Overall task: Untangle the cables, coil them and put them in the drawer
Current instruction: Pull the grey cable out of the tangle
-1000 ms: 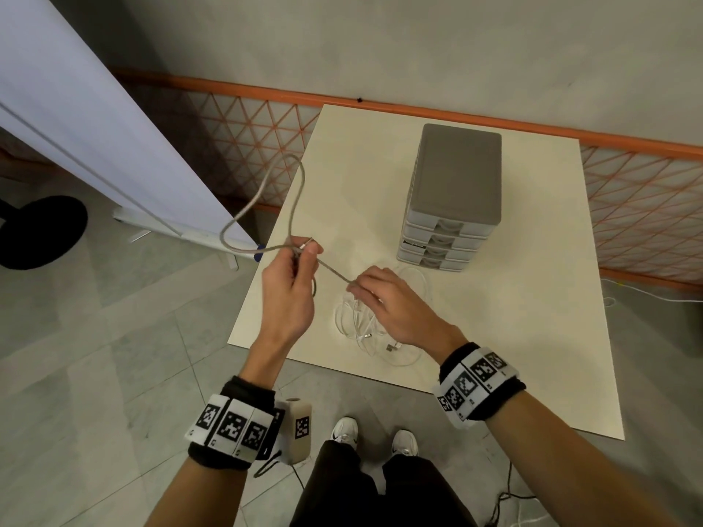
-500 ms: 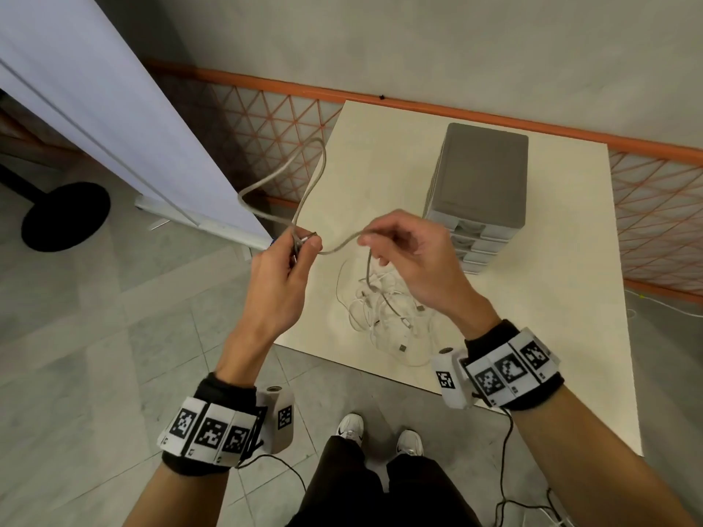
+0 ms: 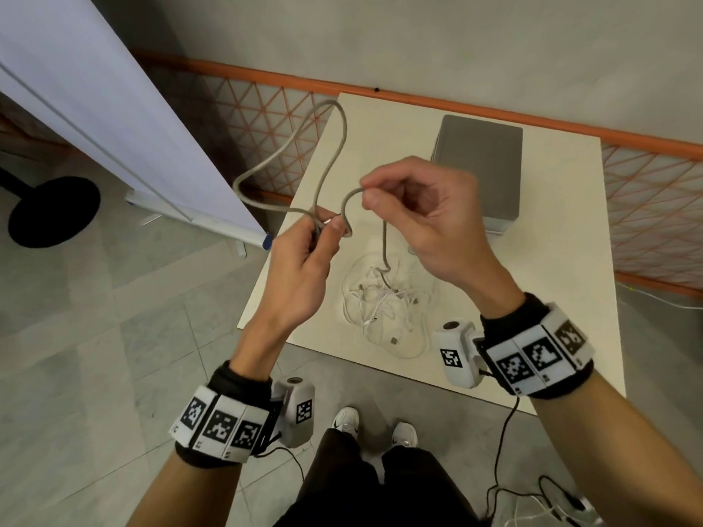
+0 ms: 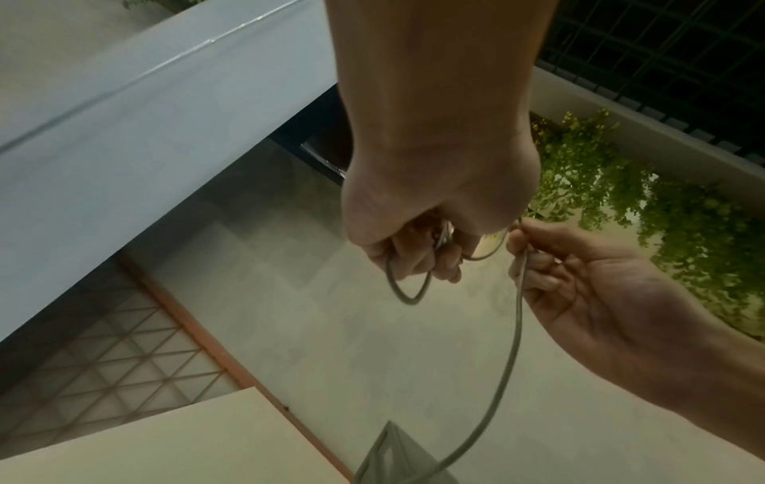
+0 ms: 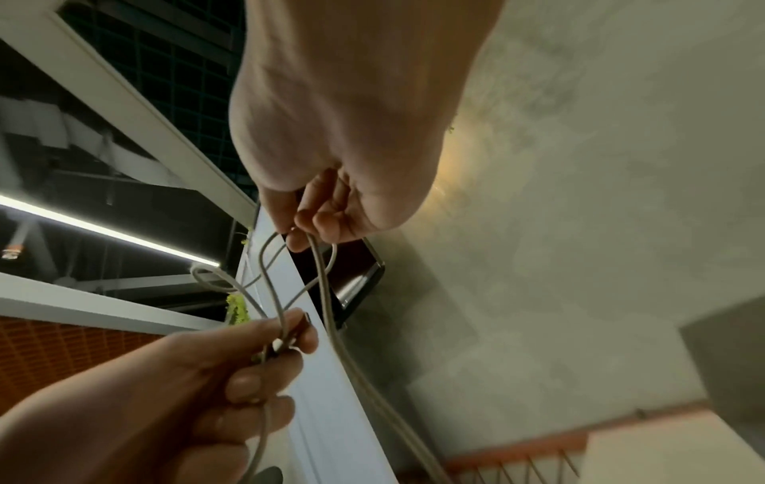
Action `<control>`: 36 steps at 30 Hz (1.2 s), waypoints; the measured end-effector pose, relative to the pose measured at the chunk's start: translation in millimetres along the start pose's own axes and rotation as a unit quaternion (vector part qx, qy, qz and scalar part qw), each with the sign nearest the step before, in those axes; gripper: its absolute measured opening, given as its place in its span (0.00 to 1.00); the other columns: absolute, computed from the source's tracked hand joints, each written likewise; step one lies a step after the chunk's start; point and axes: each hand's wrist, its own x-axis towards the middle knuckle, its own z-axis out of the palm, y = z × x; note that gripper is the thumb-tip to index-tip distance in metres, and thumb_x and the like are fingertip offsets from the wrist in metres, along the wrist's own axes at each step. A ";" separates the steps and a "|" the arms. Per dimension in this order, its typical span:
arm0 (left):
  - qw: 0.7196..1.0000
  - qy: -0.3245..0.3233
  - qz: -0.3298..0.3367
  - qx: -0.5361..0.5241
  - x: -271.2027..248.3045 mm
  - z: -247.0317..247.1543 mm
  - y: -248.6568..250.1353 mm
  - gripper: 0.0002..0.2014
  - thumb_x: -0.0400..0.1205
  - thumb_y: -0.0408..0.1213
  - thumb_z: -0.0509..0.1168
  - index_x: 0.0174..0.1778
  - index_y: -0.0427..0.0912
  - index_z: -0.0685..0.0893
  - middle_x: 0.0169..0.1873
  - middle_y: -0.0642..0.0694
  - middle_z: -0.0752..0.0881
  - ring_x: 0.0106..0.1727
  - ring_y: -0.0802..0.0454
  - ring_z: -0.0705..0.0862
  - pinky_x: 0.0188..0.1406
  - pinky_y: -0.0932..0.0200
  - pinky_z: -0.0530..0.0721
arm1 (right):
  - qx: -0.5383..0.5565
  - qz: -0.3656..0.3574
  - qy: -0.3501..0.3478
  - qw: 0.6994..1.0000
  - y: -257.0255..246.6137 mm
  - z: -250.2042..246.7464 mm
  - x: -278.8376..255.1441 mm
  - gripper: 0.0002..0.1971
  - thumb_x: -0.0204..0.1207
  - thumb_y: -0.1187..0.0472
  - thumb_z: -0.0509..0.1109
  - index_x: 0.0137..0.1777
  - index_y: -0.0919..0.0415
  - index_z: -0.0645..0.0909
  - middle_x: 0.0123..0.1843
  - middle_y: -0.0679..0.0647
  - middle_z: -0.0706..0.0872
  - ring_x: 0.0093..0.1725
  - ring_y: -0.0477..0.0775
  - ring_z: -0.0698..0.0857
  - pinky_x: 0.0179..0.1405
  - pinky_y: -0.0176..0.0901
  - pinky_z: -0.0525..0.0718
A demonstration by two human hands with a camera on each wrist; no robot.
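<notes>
The drawer unit (image 3: 480, 173) stands toward the back of the desk (image 3: 551, 283). In front of it, near the desk's front edge, lies the cable tangle (image 3: 384, 302). Both hands (left hand (image 3: 304, 268), right hand (image 3: 430, 222)) hold one cable (image 3: 289, 161) above the tangle, its loop reaching left beyond the desk.

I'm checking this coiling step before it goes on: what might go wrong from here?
1. The grey cable runs from the right hand down into the white tangle on the table; pulling up may drag that tangle along or tighten it.
2. The left hand pinches the coil at one spot, and the big loop stands free, so it may spring open.
3. The drawer unit looks closed, and both hands are busy.
</notes>
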 end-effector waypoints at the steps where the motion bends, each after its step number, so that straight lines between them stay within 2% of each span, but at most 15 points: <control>1: 1.000 -0.006 -0.008 -0.004 -2.1 1.8 -4.0 0.13 0.87 0.45 0.61 0.38 0.48 0.83 0.36 0.30 0.76 0.30 0.48 0.67 0.31 0.44 0.69 | 0.001 0.024 -0.005 1.000 10.3 0.1 -5.8 0.05 0.77 0.71 0.74 0.52 0.67 0.87 0.41 0.58 0.89 0.40 0.65 0.85 0.40 0.52 0.84; 2: 1.000 -0.007 -0.017 -0.009 -4.5 2.6 -8.4 0.13 0.87 0.45 0.61 0.38 0.50 0.83 0.36 0.30 0.76 0.31 0.48 0.68 0.31 0.48 0.68 | -0.005 0.051 -0.016 0.999 23.5 0.3 -13.6 0.06 0.77 0.71 0.75 0.53 0.66 0.87 0.42 0.57 0.89 0.40 0.66 0.85 0.41 0.55 0.84; 3: 0.999 -0.005 -0.027 -0.019 -7.0 2.4 -12.7 0.13 0.88 0.44 0.61 0.37 0.50 0.82 0.34 0.34 0.76 0.31 0.50 0.68 0.31 0.53 0.68 | -0.021 0.077 -0.029 0.996 38.4 0.2 -23.5 0.07 0.77 0.70 0.75 0.53 0.64 0.88 0.42 0.57 0.89 0.40 0.66 0.85 0.41 0.57 0.84; 4: 0.999 -0.001 -0.033 -0.034 -9.1 1.7 -15.6 0.14 0.88 0.42 0.60 0.37 0.50 0.81 0.29 0.43 0.74 0.30 0.52 0.68 0.29 0.58 0.68 | -0.042 0.104 -0.041 0.993 53.2 -0.8 -33.4 0.06 0.77 0.69 0.75 0.53 0.63 0.88 0.42 0.57 0.90 0.41 0.64 0.86 0.42 0.57 0.85; 5: 0.998 0.005 -0.038 -0.051 -10.7 0.5 -17.4 0.14 0.89 0.39 0.59 0.37 0.49 0.80 0.27 0.51 0.73 0.29 0.55 0.67 0.28 0.65 0.67 | -0.060 0.132 -0.050 0.988 67.7 -1.7 -42.5 0.06 0.77 0.68 0.75 0.52 0.63 0.89 0.42 0.57 0.90 0.40 0.61 0.87 0.43 0.54 0.86; 7: 0.996 0.025 -0.046 -0.071 -13.3 -3.3 -18.7 0.16 0.91 0.35 0.56 0.37 0.47 0.78 0.27 0.59 0.71 0.27 0.60 0.65 0.25 0.71 0.64 | -0.085 0.175 -0.063 0.979 91.8 -0.2 -59.2 0.03 0.79 0.66 0.75 0.50 0.63 0.89 0.40 0.55 0.91 0.37 0.51 0.87 0.40 0.42 0.85; 9: 0.993 0.056 -0.054 -0.094 -15.9 -8.8 -16.6 0.16 0.92 0.33 0.55 0.38 0.44 0.75 0.27 0.60 0.72 0.26 0.62 0.64 0.23 0.72 0.63 | -0.128 0.190 -0.086 0.969 112.8 4.1 -73.4 0.04 0.81 0.64 0.72 0.48 0.64 0.89 0.39 0.55 0.90 0.34 0.45 0.83 0.38 0.37 0.80; 13: 0.985 0.109 -0.043 -0.130 -19.2 -27.3 -12.5 0.15 0.92 0.36 0.53 0.39 0.43 0.75 0.24 0.59 0.69 0.23 0.63 0.63 0.19 0.69 0.61 | -0.190 0.220 -0.140 0.946 151.3 8.3 -96.2 0.07 0.83 0.63 0.69 0.51 0.63 0.88 0.47 0.55 0.90 0.44 0.51 0.87 0.46 0.42 0.82; 17: 0.983 0.144 -0.030 -0.115 -22.3 -47.6 -16.5 0.15 0.93 0.36 0.52 0.39 0.45 0.75 0.22 0.59 0.68 0.23 0.61 0.61 0.19 0.66 0.58 | -0.216 0.239 -0.126 0.938 156.2 3.5 -99.2 0.09 0.85 0.62 0.67 0.57 0.62 0.88 0.50 0.53 0.86 0.47 0.49 0.84 0.51 0.38 0.78; 22: 0.993 0.094 -0.065 0.042 -32.6 -42.6 -44.4 0.14 0.91 0.39 0.57 0.39 0.48 0.80 0.27 0.58 0.76 0.30 0.57 0.71 0.30 0.64 0.70 | -0.109 0.184 -0.022 0.977 100.0 6.1 -54.3 0.11 0.83 0.65 0.69 0.62 0.67 0.86 0.45 0.54 0.91 0.41 0.41 0.89 0.47 0.32 0.85; 25: 0.987 0.035 -0.067 0.145 -37.1 -36.9 -52.2 0.15 0.91 0.38 0.58 0.38 0.46 0.79 0.34 0.44 0.82 0.32 0.47 0.75 0.34 0.54 0.74 | -0.066 0.116 0.003 0.991 67.7 6.5 -32.5 0.10 0.84 0.66 0.68 0.61 0.68 0.86 0.43 0.58 0.92 0.40 0.52 0.91 0.44 0.39 0.89; 29: 0.961 -0.029 -0.064 0.269 -38.4 -40.2 -47.2 0.14 0.89 0.45 0.60 0.40 0.45 0.80 0.34 0.51 0.83 0.31 0.53 0.78 0.31 0.57 0.69 | -0.016 0.129 -0.031 0.991 55.9 16.8 -36.7 0.09 0.84 0.68 0.67 0.60 0.69 0.86 0.43 0.60 0.91 0.40 0.56 0.90 0.44 0.43 0.89; 32: 0.935 -0.036 -0.047 0.349 -37.5 -55.2 -35.0 0.09 0.87 0.51 0.63 0.48 0.50 0.79 0.39 0.53 0.82 0.33 0.59 0.79 0.31 0.59 0.70 | 0.024 0.147 -0.015 0.989 60.2 25.0 -48.8 0.09 0.84 0.70 0.67 0.59 0.70 0.86 0.44 0.63 0.91 0.39 0.58 0.89 0.43 0.44 0.88; 34: 0.930 -0.024 -0.017 0.365 -37.2 -66.0 -29.3 0.10 0.87 0.49 0.63 0.50 0.46 0.80 0.40 0.52 0.82 0.36 0.52 0.80 0.35 0.56 0.72 | 0.063 0.149 0.015 0.987 60.7 27.5 -51.3 0.09 0.84 0.72 0.66 0.59 0.72 0.86 0.44 0.65 0.90 0.38 0.57 0.89 0.42 0.44 0.87; 36: 0.930 -0.025 -0.007 0.366 -37.0 -71.4 -26.7 0.10 0.88 0.46 0.62 0.49 0.43 0.81 0.36 0.52 0.82 0.36 0.51 0.79 0.36 0.54 0.72 | 0.086 0.149 0.033 0.985 60.4 28.4 -49.1 0.09 0.84 0.73 0.66 0.58 0.73 0.85 0.43 0.67 0.90 0.38 0.56 0.89 0.41 0.44 0.87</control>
